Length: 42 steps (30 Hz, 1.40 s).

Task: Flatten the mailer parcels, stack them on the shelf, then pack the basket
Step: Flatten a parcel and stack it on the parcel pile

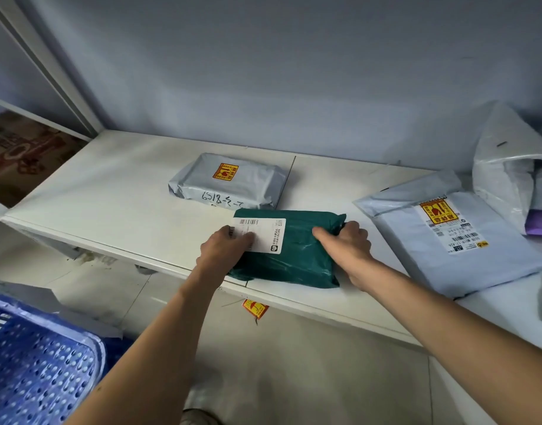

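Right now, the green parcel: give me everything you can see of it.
The green parcel is a dark teal, glossy plastic mailer, wrinkled and puffy, lying flat at the front edge of the white shelf, close in front of a grey parcel. A white barcode label covers its left part. The left hand presses on the label; the right hand grips its right end, thumb on top.
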Available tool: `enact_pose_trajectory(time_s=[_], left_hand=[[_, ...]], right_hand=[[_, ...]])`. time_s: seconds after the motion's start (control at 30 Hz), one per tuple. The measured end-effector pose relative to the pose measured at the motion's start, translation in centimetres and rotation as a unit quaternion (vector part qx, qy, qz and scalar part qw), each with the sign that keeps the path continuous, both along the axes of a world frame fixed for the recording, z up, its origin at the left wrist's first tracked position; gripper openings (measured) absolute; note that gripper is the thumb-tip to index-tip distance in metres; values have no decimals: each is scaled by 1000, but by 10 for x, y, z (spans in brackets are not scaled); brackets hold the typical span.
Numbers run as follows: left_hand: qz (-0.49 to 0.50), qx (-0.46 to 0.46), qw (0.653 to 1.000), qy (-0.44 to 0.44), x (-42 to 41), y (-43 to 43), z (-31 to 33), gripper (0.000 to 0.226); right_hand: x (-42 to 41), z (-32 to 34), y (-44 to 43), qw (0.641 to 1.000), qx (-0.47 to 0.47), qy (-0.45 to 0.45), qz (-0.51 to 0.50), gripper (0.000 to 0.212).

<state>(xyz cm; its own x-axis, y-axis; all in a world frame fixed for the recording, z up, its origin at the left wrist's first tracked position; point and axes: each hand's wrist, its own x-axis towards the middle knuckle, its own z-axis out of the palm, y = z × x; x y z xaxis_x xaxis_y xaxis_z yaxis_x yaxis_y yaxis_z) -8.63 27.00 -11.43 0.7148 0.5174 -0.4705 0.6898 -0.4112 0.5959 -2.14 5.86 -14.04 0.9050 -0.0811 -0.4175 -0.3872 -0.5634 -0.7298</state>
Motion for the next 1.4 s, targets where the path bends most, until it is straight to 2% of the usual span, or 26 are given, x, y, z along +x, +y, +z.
enact_pose_trajectory(time_s=[0.03, 0.1, 0.17, 0.23, 0.33, 0.43, 0.57, 0.63, 0.7, 0.8, 0.9, 1.03, 1.1, 1.23, 1.4], left_hand=[[-5, 40, 999, 15, -3, 3, -1, 77], [-14, 151, 988, 2, -8, 6, 0, 76], [-41, 286, 954, -77, -13, 4, 3, 57], [-106, 354, 920, -133, -18, -4, 3, 36], [-158, 336, 921, -117, -22, -14, -1, 28], [-155, 340, 925, -69, -22, -13, 1, 46], [-117, 339, 933, -11, -19, -2, 2, 63], [-99, 349, 932, 0, -18, 2, -2, 59], [-104, 372, 922, -30, -17, 1, -7, 50], [-120, 401, 902, -106, -20, -6, -10, 29], [-106, 353, 923, -112, -22, -1, -16, 38], [-9, 264, 961, -82, -15, 41, -16, 61], [-11, 249, 965, -77, -14, 63, -17, 56], [-29, 215, 969, -122, -10, 83, -14, 41], [34, 247, 964, -93, 3, 99, -11, 45]], right_hand=[[-2, 1, -2, 998, -49, -6, 45, 56], [-3, 2, -6, 994, -32, 11, 106, 50], [-7, 3, -1, 990, 36, 43, 129, 51], [-14, 3, 9, 991, 42, 43, 118, 48], [-24, 5, 22, 995, 4, -3, 96, 45], [-28, 10, 26, 994, 18, -32, 103, 41], [-37, 20, 36, 973, 29, -67, 220, 40], [-43, 27, 44, 952, 17, -87, 294, 56], [-46, 28, 50, 936, -1, -109, 336, 67], [-49, 24, 57, 920, -29, -117, 373, 65], [-50, 18, 61, 923, -37, -117, 366, 62], [-47, 14, 66, 926, -30, -136, 352, 66], [-48, 9, 69, 921, -36, -150, 357, 67], [-48, -2, 80, 914, -54, -183, 358, 66], [-51, -2, 106, 911, -74, -216, 343, 61]])
